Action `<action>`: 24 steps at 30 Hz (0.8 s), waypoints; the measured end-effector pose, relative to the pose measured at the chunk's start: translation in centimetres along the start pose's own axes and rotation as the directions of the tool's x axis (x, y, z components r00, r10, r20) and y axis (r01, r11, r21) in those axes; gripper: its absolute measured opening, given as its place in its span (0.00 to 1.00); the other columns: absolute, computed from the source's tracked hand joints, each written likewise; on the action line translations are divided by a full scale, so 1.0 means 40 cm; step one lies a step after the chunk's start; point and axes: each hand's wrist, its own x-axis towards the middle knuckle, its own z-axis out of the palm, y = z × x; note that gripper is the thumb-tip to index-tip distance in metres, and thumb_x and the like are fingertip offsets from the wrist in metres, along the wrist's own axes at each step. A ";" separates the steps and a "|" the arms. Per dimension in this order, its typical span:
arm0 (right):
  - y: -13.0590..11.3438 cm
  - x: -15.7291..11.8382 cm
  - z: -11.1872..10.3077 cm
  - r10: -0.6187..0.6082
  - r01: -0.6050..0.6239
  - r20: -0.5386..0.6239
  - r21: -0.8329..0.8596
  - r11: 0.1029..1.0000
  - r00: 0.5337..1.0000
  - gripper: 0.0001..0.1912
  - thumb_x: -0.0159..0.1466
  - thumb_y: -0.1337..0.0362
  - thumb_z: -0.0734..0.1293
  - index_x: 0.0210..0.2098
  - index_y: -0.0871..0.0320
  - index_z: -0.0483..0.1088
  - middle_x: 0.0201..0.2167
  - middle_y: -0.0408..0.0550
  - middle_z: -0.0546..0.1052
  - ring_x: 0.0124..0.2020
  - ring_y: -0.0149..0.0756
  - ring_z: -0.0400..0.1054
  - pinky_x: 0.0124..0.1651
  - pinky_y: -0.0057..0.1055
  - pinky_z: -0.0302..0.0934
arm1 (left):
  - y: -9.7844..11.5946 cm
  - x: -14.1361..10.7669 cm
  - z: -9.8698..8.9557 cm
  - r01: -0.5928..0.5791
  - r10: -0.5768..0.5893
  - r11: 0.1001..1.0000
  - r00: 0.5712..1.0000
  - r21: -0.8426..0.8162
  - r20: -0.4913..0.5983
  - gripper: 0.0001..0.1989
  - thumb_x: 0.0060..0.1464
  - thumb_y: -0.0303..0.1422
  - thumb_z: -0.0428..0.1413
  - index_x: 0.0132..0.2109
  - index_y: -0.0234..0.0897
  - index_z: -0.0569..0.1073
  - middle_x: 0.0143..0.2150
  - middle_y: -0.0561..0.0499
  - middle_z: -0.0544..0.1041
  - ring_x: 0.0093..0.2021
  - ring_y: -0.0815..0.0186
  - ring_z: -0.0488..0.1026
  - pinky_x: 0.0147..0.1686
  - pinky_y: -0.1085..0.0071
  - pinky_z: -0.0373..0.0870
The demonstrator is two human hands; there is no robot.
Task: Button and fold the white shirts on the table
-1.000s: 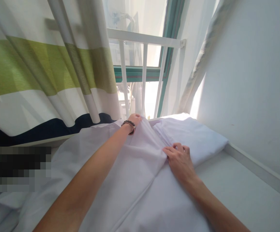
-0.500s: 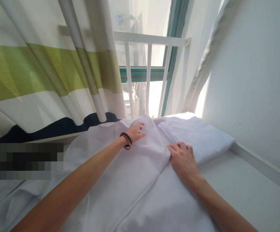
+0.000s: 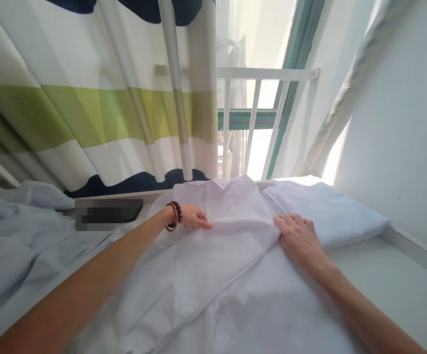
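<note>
A large white cloth point(image 3: 242, 265) lies spread in front of me, with a fold edge running diagonally across it. My left hand point(image 3: 195, 217), with dark and brown bracelets point(image 3: 174, 216) at the wrist, pinches the cloth near its far left part, fingers pressed together. My right hand point(image 3: 298, 235) rests on the cloth's right edge, its fingers slightly curled and a little apart; I see nothing gripped in them. Just beyond it, a folded white piece point(image 3: 327, 209) lies against the wall side.
A white railing point(image 3: 267, 74) stands before the window at the back. A striped curtain point(image 3: 125, 115) hangs at the left. A dark object, partly pixelated point(image 3: 134, 210), lies behind my left forearm, near rumpled white bedding point(image 3: 7, 246). A white wall point(image 3: 401, 132) rises at right.
The view has swung left. My left hand has moved left and nearer over the cloth, and its spread fingers have closed on it. My right hand stays at the cloth's edge.
</note>
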 end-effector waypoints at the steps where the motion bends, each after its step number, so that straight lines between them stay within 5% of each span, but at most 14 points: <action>1: -0.010 -0.004 -0.004 -0.038 0.038 -0.014 0.013 0.999 0.999 0.22 0.59 0.78 0.61 0.51 0.58 0.69 0.52 0.52 0.74 0.50 0.44 0.63 0.48 0.39 0.50 | -0.016 -0.015 0.000 -0.009 0.009 1.000 1.000 0.013 -0.002 0.20 0.35 0.49 0.65 0.28 0.38 0.75 0.25 0.54 0.74 0.25 0.68 0.68 0.23 0.76 0.60; 6: -0.109 -0.041 -0.066 -0.309 0.313 -0.052 0.147 0.938 0.950 0.35 0.53 0.80 0.61 0.60 0.59 0.61 0.58 0.57 0.67 0.56 0.47 0.58 0.54 0.42 0.50 | -0.055 -0.052 0.025 -0.084 0.082 0.996 0.993 -0.022 -0.080 0.14 0.38 0.44 0.64 0.28 0.39 0.74 0.27 0.56 0.74 0.30 0.67 0.68 0.29 0.77 0.61; 10: -0.213 -0.075 -0.168 -0.498 0.459 -0.013 0.409 0.789 0.867 0.27 0.57 0.75 0.62 0.55 0.53 0.65 0.53 0.50 0.70 0.52 0.42 0.61 0.55 0.38 0.52 | -0.072 -0.076 0.031 -0.084 0.071 0.991 0.989 -0.100 -0.131 0.18 0.46 0.48 0.59 0.38 0.40 0.70 0.29 0.56 0.73 0.28 0.67 0.68 0.27 0.75 0.63; 13: -0.289 -0.089 -0.222 -0.597 0.518 -0.033 0.538 0.665 0.801 0.18 0.62 0.70 0.61 0.52 0.54 0.67 0.48 0.49 0.72 0.49 0.38 0.63 0.53 0.35 0.54 | -0.101 -0.109 0.022 -0.001 -0.006 0.991 0.999 -0.136 -0.049 0.24 0.42 0.50 0.62 0.42 0.40 0.70 0.22 0.58 0.70 0.21 0.68 0.65 0.20 0.75 0.61; 17: -0.385 -0.095 -0.208 -0.691 0.577 -0.057 0.602 0.552 0.720 0.11 0.65 0.66 0.61 0.47 0.56 0.69 0.44 0.49 0.74 0.44 0.37 0.65 0.48 0.32 0.56 | -0.139 -0.154 0.026 0.075 -0.057 0.982 0.993 -0.172 0.105 0.24 0.33 0.48 0.67 0.33 0.37 0.72 0.22 0.55 0.74 0.22 0.66 0.68 0.18 0.75 0.61; 21: -0.447 -0.090 -0.178 -0.689 0.594 -0.102 0.606 0.530 0.718 0.08 0.67 0.68 0.60 0.38 0.55 0.71 0.37 0.45 0.75 0.36 0.34 0.65 0.40 0.30 0.55 | -0.148 -0.198 0.025 0.073 -0.037 0.966 0.988 -0.248 0.147 0.23 0.32 0.47 0.68 0.30 0.37 0.71 0.22 0.54 0.75 0.22 0.67 0.70 0.18 0.76 0.62; 24: -0.456 -0.078 -0.215 -0.639 0.582 -0.188 0.651 0.488 0.746 0.08 0.67 0.66 0.61 0.38 0.54 0.72 0.34 0.43 0.75 0.34 0.32 0.64 0.39 0.31 0.53 | -0.141 -0.245 -0.006 0.066 -0.022 0.948 0.989 -0.310 0.143 0.23 0.34 0.47 0.67 0.33 0.38 0.71 0.24 0.54 0.75 0.21 0.67 0.70 0.18 0.76 0.63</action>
